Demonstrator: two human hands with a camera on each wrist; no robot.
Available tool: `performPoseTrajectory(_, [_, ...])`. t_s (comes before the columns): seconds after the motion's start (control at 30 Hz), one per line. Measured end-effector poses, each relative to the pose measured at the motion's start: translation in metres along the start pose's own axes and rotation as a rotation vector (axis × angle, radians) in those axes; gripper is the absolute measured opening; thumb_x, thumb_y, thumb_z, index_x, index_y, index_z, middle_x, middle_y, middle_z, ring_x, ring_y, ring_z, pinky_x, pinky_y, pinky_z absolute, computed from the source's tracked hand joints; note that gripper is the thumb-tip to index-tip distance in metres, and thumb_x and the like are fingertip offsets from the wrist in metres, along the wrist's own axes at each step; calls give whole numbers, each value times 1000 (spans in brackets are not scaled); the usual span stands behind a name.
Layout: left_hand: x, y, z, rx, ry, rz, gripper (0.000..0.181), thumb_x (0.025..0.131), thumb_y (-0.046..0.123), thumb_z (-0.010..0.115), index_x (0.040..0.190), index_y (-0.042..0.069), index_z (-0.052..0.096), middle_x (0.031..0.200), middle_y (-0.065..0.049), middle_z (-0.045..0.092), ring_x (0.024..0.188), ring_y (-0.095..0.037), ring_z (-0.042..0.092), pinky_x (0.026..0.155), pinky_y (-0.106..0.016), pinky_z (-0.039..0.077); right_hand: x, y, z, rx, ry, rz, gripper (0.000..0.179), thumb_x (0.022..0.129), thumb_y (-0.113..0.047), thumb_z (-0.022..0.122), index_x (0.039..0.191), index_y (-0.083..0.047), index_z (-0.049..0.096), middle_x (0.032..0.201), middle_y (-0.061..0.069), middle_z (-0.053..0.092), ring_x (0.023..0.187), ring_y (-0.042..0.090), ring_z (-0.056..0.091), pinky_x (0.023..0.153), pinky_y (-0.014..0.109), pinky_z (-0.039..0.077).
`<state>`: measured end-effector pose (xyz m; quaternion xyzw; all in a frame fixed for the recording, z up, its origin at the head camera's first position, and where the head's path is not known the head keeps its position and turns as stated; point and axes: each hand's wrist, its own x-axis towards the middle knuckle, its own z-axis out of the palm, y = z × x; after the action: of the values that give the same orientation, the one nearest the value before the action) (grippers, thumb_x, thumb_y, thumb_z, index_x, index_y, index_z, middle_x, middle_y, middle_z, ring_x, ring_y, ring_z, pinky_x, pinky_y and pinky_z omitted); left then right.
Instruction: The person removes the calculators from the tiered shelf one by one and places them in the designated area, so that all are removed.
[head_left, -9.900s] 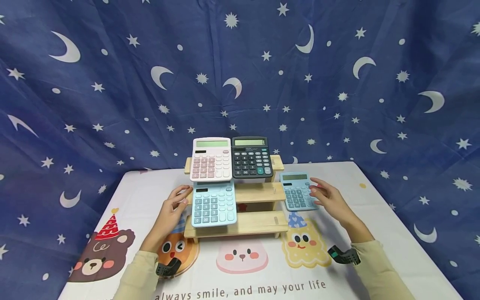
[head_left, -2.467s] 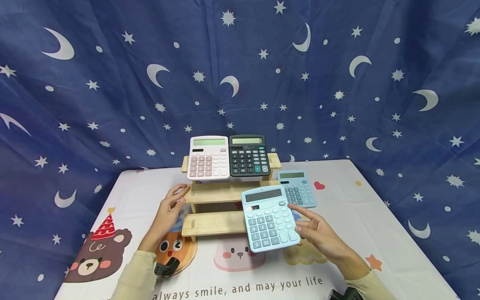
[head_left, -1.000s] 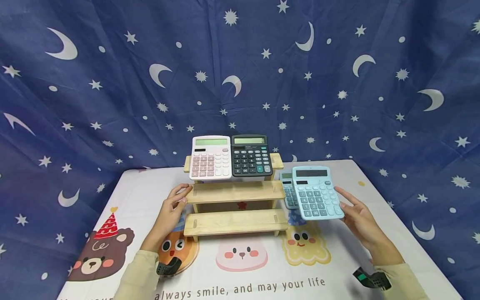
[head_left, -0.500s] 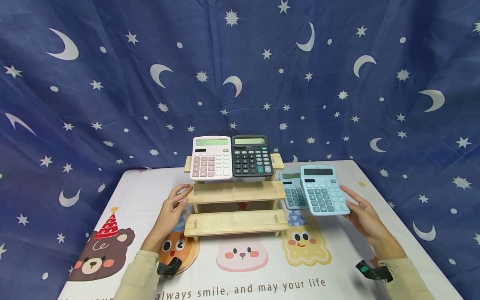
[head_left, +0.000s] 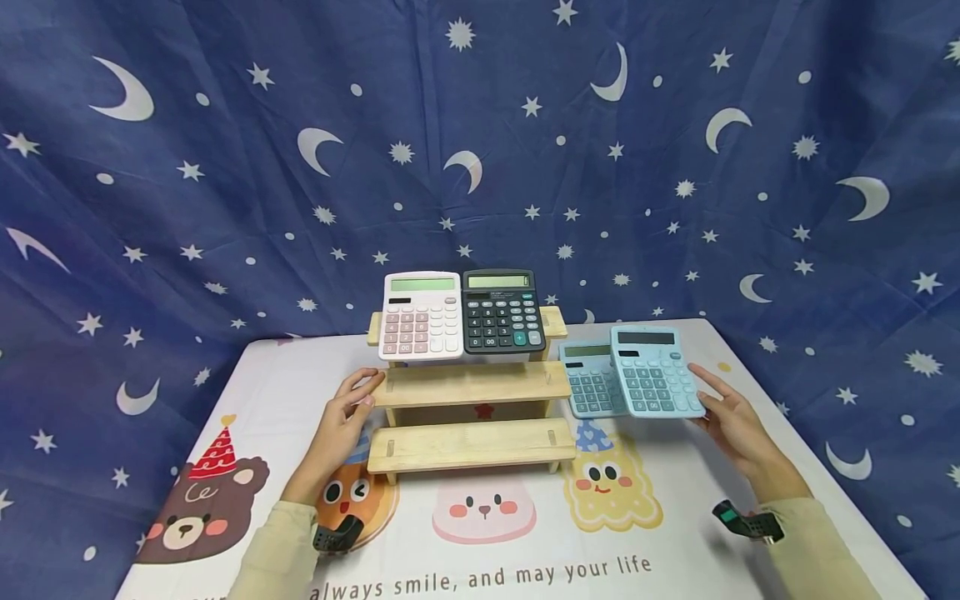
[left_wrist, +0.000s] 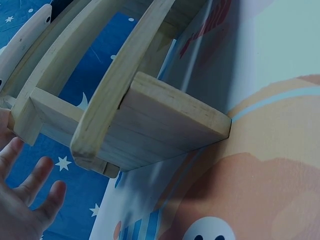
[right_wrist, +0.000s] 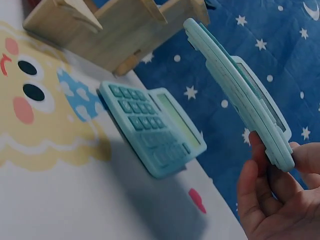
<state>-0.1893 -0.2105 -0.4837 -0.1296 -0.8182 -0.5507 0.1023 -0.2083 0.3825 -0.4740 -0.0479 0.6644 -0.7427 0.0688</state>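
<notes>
Head view: right hand [head_left: 738, 429] grips the held blue calculator [head_left: 658, 373] by its right edge, now farther right and back than a second ago, uncovering more of the second blue calculator [head_left: 588, 383] on the surface [head_left: 675, 500]. Left hand [head_left: 337, 425], unmoved, touches the middle board's left end on the wooden rack [head_left: 472, 446], fingers loosely bent; pink-white calculator [head_left: 422, 317] and black calculator [head_left: 504, 312] sit unchanged up top. Left wrist view: pale grained wood, rounded board ends, fingers spread, not gripping. Right wrist view: held calculator edge-on, raised clear of the surface, smooth plastic, slim, rounded corners; the other lies flat, rows of raised keys showing.
</notes>
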Motion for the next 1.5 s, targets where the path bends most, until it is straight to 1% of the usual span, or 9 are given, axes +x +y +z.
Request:
performPoseTrajectory(0.13, [0, 0, 0, -13, -2, 6, 41, 108, 13, 44, 146, -4, 50, 156, -17, 39, 149, -38, 31, 107, -40, 38, 3, 2, -7, -21, 26, 21, 64, 108, -18, 46, 163, -9, 14, 123, -21, 65, 101, -3, 67, 82, 18, 55])
performPoseTrajectory(0.3, [0, -1, 0, -15, -6, 2, 41, 109, 13, 44, 146, -3, 50, 157, -17, 39, 149, -39, 32, 104, -28, 37, 6, 7, -14, -36, 55, 45, 65, 109, -19, 46, 163, -8, 12, 120, -24, 65, 100, -4, 67, 81, 18, 55])
performPoseTrajectory(0.8, [0, -2, -1, -28, 0, 19, 41, 109, 12, 43, 146, -3, 49, 157, -17, 38, 149, -39, 30, 99, -9, 32, 19, 14, -30, -32, 137, 95, 62, 109, -16, 44, 163, -10, 15, 109, -26, 68, 89, -3, 66, 75, 21, 53])
performPoseTrajectory(0.9, [0, -3, -1, -22, 0, 20, 41, 109, 12, 43, 146, -4, 49, 156, -17, 39, 149, -39, 31, 103, -17, 35, 20, 14, -33, -35, 141, 100, 61, 109, -16, 43, 163, -11, 15, 109, -26, 67, 89, -3, 66, 75, 22, 53])
performPoseTrajectory(1.07, [2, -3, 0, -31, 1, 25, 41, 108, 12, 43, 146, -5, 49, 156, -19, 38, 149, -40, 30, 111, -56, 36, 22, 15, -35, -36, 151, 108, 62, 109, -16, 44, 163, -11, 15, 110, -27, 65, 90, -4, 66, 75, 21, 54])
performPoseTrajectory(1.17, [2, -3, 0, -50, -4, 29, 41, 108, 11, 43, 146, -7, 48, 156, -21, 37, 149, -42, 28, 110, -68, 31, 24, 15, -37, -54, 153, 113, 61, 109, -17, 44, 163, -12, 16, 112, -27, 63, 92, -5, 65, 77, 19, 54])
performPoseTrajectory(1.37, [2, -4, 1, -53, -8, 24, 41, 108, 11, 43, 146, -7, 48, 156, -21, 37, 150, -42, 28, 111, -68, 30, 28, 15, -38, -114, 152, 129, 57, 110, -17, 41, 163, -11, 20, 110, -28, 62, 91, -6, 64, 77, 18, 53])
performPoseTrajectory(1.43, [1, -4, 1, -47, -7, 17, 42, 109, 12, 43, 146, -6, 48, 157, -20, 37, 150, -41, 28, 113, -61, 33, 30, 15, -39, -129, 145, 131, 56, 110, -17, 40, 162, -11, 20, 109, -28, 63, 91, -6, 64, 77, 18, 53])
performPoseTrajectory(1.5, [0, -4, 1, -42, -6, 12, 42, 109, 13, 43, 146, -5, 49, 157, -19, 37, 150, -39, 28, 114, -45, 36, 31, 14, -40, -132, 138, 134, 56, 110, -17, 39, 162, -11, 20, 108, -28, 63, 91, -6, 64, 77, 19, 53])
